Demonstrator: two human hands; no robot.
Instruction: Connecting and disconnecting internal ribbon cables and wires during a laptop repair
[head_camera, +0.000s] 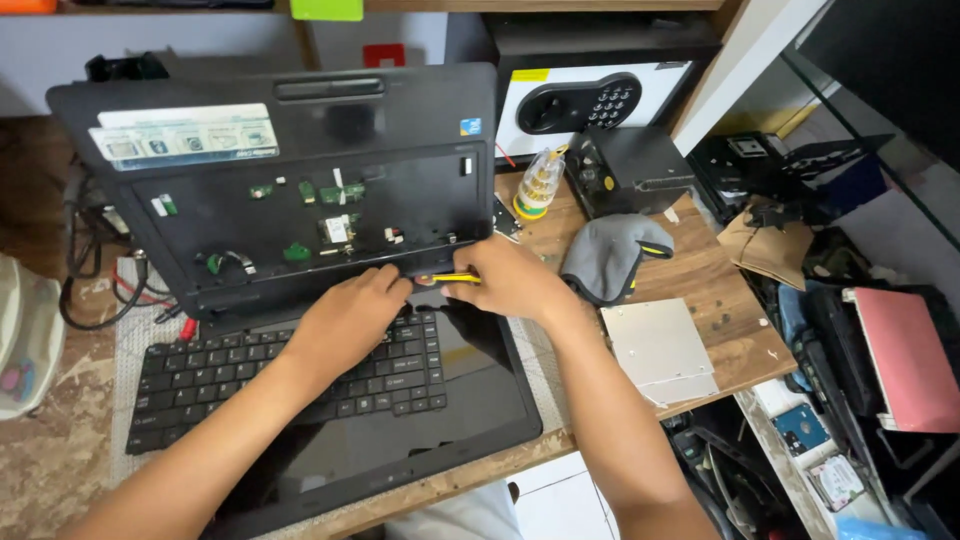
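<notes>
- Your right hand (510, 280) is closed around a yellow screwdriver (455, 279), its tip pointing toward your left hand.
- Your left hand (345, 318) lies flat and loose on the keyboard (200, 375), holding nothing, fingertips at the hinge.
- Just beyond both hands stands the black panel (300, 190).
- Right of your right hand, a grey cloth (605, 255) lies on the tabletop (725, 300).

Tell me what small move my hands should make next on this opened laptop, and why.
Probably steady the panel with the left hand and ease the yellow-handled tool in the right hand a little further along the seam. The tool's tip sits right where the raised black panel meets the base, and the loose keyboard lies just below, so a gentle move seems safest.
</notes>
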